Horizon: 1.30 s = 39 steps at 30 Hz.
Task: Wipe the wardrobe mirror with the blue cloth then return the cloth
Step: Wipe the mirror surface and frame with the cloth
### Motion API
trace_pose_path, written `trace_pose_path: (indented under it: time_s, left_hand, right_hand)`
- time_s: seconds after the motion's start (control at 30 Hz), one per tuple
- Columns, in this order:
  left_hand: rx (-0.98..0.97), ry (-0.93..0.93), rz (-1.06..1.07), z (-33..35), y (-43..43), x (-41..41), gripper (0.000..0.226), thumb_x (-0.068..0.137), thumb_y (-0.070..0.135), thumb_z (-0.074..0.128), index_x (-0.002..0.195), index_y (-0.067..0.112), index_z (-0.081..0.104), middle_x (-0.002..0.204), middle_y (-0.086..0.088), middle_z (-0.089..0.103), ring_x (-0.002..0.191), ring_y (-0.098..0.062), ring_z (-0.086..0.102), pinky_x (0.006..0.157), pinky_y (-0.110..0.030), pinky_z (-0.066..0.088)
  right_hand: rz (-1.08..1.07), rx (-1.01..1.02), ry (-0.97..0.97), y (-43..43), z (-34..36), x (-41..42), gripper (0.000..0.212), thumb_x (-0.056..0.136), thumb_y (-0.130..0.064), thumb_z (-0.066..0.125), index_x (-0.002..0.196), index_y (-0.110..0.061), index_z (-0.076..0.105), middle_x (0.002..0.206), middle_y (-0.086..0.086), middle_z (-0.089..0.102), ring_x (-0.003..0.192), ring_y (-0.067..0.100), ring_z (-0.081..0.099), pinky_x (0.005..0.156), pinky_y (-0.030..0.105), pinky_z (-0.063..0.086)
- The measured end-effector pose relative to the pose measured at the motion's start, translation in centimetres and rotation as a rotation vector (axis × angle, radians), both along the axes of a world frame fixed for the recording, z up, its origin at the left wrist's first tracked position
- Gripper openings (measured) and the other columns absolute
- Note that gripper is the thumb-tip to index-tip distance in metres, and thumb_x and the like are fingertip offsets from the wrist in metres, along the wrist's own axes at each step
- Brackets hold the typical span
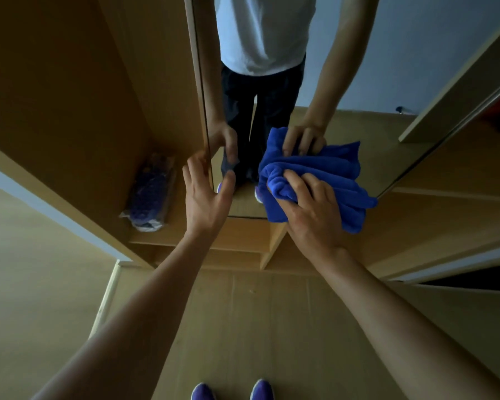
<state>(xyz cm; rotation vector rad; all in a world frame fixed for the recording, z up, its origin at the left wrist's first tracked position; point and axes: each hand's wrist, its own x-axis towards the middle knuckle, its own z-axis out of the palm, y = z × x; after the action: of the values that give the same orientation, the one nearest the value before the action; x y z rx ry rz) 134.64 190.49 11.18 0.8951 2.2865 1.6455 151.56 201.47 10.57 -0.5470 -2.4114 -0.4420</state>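
- Directly ahead in the head view, the wardrobe mirror (358, 82) is a tall pane with its lower edge just above the wooden base of the wardrobe (70, 96).
- The right hand (309, 215) grips the blue cloth (338, 180), fingers curled into its bunched folds, and holds it against the lower part of the glass, towards the right.
- The cloth hangs over the mirror's bottom edge, and the glass above doubles it.
- The left hand (205, 194) is open with its fingers fairly straight and spread. It sits at the mirror's left edge, thumb on the glass front and fingers up along the edge itself. I cannot tell whether it clasps the edge.
- Left of the mirror, a plastic-wrapped package (152, 194) with purple contents lies on a shelf inside the wardrobe.
- At the near edge, two purple shoes (231, 391) stand on the wooden floor (257, 327).
- The mirror reflects a person in a white shirt and dark trousers.
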Motion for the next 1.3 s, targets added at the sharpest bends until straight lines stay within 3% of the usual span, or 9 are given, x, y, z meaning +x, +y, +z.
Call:
trace_pose_path:
  time_s: [0.23, 0.4, 0.53, 0.7, 0.8, 0.93, 1.03, 1.1, 1.3]
  left_hand:
    - [-0.034, -0.013, 0.006, -4.0, -0.2, 0.9, 0.056, 0.095, 0.018, 0.067, 0.143, 0.013, 0.040, 0.127, 0.008, 0.042, 0.120, -0.002, 0.039, 0.097, -0.022, 0.033]
    - [-0.051, -0.015, 0.004, -6.4, -0.2, 0.8, 0.056, 0.092, 0.013, 0.067, 0.142, 0.012, 0.040, 0.124, 0.008, 0.042, 0.112, 0.000, 0.039, 0.094, -0.023, 0.034]
    - [-0.060, -0.001, 0.002, -7.6, -0.2, 0.8, 0.057, 0.092, 0.011, 0.067, 0.141, 0.012, 0.040, 0.124, 0.006, 0.042, 0.109, 0.003, 0.039, 0.086, -0.017, 0.036]
    - [-0.066, 0.002, 0.001, -8.4, -0.3, 0.7, 0.056, 0.090, 0.007, 0.066, 0.140, 0.009, 0.040, 0.124, 0.005, 0.043, 0.116, -0.005, 0.041, 0.090, -0.020, 0.036]
    - [-0.068, 0.000, -0.014, -8.4, -0.3, 0.8, 0.059, 0.089, 0.006, 0.067, 0.142, 0.007, 0.039, 0.127, 0.003, 0.042, 0.117, -0.006, 0.040, 0.094, -0.020, 0.036]
    - [-0.097, -0.019, -0.034, -8.3, -0.4, 1.0, 0.063, 0.090, 0.007, 0.067, 0.145, 0.008, 0.035, 0.128, 0.006, 0.039, 0.129, -0.017, 0.039, 0.102, -0.029, 0.035]
    - [-0.122, -0.064, -0.037, -7.7, -0.7, 1.3, 0.059, 0.092, 0.012, 0.067, 0.142, 0.009, 0.036, 0.125, 0.004, 0.038, 0.125, -0.017, 0.038, 0.102, -0.035, 0.038]
    - [-0.145, -0.078, -0.055, -7.0, -1.0, 1.3, 0.060, 0.093, 0.015, 0.066, 0.143, 0.009, 0.035, 0.126, 0.003, 0.037, 0.120, -0.012, 0.036, 0.101, -0.036, 0.038]
    - [-0.143, -0.066, -0.110, -2.7, -1.1, 1.3, 0.075, 0.094, 0.018, 0.066, 0.157, 0.020, 0.025, 0.154, 0.000, 0.038, 0.145, -0.017, 0.031, 0.103, -0.032, 0.032]
  right_hand:
    - [0.040, -0.053, -0.025, -0.1, -4.5, 0.1, 0.030, 0.096, -0.006, 0.055, 0.122, -0.016, 0.064, 0.136, 0.007, 0.053, 0.115, 0.031, 0.049, 0.095, 0.043, 0.040]
    - [0.040, -0.096, -0.042, -0.5, -8.2, -0.3, 0.030, 0.097, -0.009, 0.052, 0.122, -0.016, 0.065, 0.133, 0.006, 0.057, 0.113, 0.030, 0.051, 0.092, 0.043, 0.043]
    - [0.078, -0.116, -0.103, -0.2, -11.4, -0.2, 0.034, 0.092, -0.010, 0.057, 0.124, -0.016, 0.061, 0.140, 0.006, 0.046, 0.117, 0.031, 0.047, 0.097, 0.043, 0.037]
    - [0.069, -0.195, -0.199, 0.0, -14.5, 0.4, 0.042, 0.078, -0.004, 0.072, 0.118, -0.016, 0.066, 0.138, 0.007, 0.056, 0.116, 0.030, 0.047, 0.096, 0.043, 0.039]
    - [0.062, -0.243, -0.208, -0.3, -15.5, 0.7, 0.044, 0.078, -0.004, 0.068, 0.120, -0.017, 0.066, 0.137, 0.007, 0.056, 0.116, 0.030, 0.047, 0.095, 0.043, 0.041]
    - [0.035, -0.376, -0.220, -0.8, -15.0, 0.8, 0.049, 0.082, -0.007, 0.048, 0.125, -0.021, 0.066, 0.135, 0.005, 0.057, 0.116, 0.028, 0.047, 0.094, 0.040, 0.039]
    - [0.034, -0.633, -0.438, -1.0, -13.7, 1.6, 0.067, 0.074, 0.001, 0.063, 0.133, -0.030, 0.059, 0.134, 0.001, 0.054, 0.115, 0.025, 0.045, 0.093, 0.037, 0.035]
    - [0.021, -0.695, -0.546, -1.3, -12.7, 2.8, 0.071, 0.075, 0.000, 0.064, 0.138, -0.033, 0.054, 0.139, -0.002, 0.049, 0.119, 0.023, 0.043, 0.096, 0.036, 0.034]
    - [-0.002, -0.665, -0.411, -1.9, -6.8, 4.8, 0.072, 0.066, 0.005, 0.070, 0.130, -0.027, 0.063, 0.128, 0.002, 0.060, 0.110, 0.028, 0.054, 0.089, 0.045, 0.047]
